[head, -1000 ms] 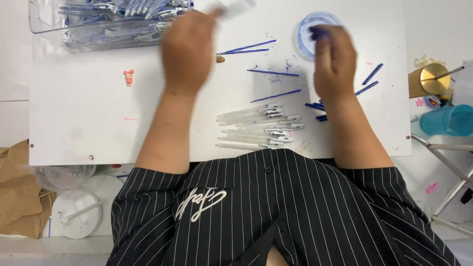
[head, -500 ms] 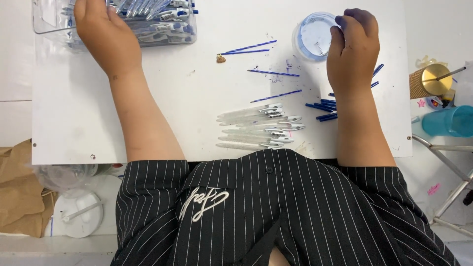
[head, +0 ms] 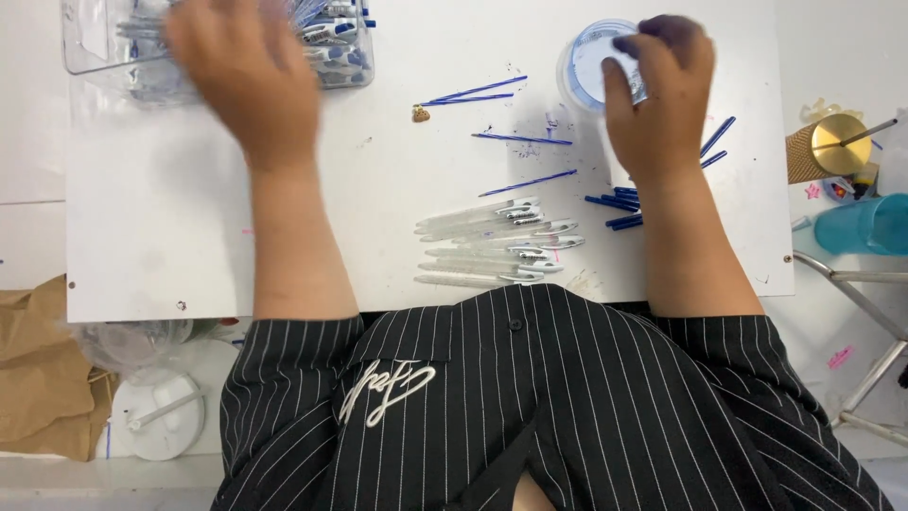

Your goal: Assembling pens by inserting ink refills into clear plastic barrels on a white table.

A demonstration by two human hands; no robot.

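A person in a black pinstriped shirt (head: pixel 567 407) sits at a white board table (head: pixel 378 189) scuffed with blue ink marks. The left hand (head: pixel 246 80), blurred, hovers at the clear plastic bin (head: pixel 85 43) at the table's far left corner, which is heaped with white-and-blue pens (head: pixel 336 38); whether its fingers are apart or closed on anything cannot be told. The right hand (head: pixel 657 99) rests with curled, ink-stained fingertips (head: pixel 629 45) touching the rim of a round, translucent blue-tinted tub (head: pixel 591 61) at the far right.

Between the arms, near the table's front edge, lies a neat row of slim white pen barrels with metal clips (head: pixel 497 241). Thin blue ink refills (head: pixel 473 93) are scattered across the middle, and short blue pen parts (head: pixel 615 203) lie just beside the right wrist. Off the table to the right stand a ribbed gold cup (head: pixel 823 151) and a turquoise plastic cup (head: pixel 865 225).
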